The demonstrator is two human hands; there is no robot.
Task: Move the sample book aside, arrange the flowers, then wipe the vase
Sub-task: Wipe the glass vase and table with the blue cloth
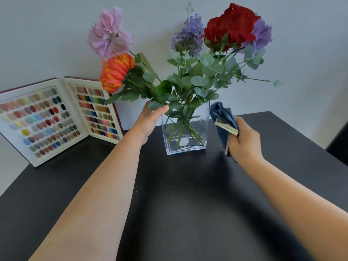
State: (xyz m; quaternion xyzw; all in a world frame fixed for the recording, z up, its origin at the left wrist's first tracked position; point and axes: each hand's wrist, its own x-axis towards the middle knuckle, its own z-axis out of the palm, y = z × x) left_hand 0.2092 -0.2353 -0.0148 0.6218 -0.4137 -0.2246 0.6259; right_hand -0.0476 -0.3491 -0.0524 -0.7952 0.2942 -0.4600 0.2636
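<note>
A clear rectangular glass vase [195,142] stands at the middle of the black table [188,204]. It holds artificial flowers [190,80]: pink, orange, purple and red blooms with green leaves. My left hand [150,119] grips the vase's upper left corner, fingers among the lower leaves. To the right of the vase, and apart from it, my right hand [243,142] is closed on a folded blue cloth [222,117] with a tag. The open sample book [56,119] of colour swatches stands propped against the wall at the back left.
A pale wall rises directly behind the table. The table's right edge runs diagonally at the far right, with a dark object [339,146] beyond it. The book overhangs the table's left back corner.
</note>
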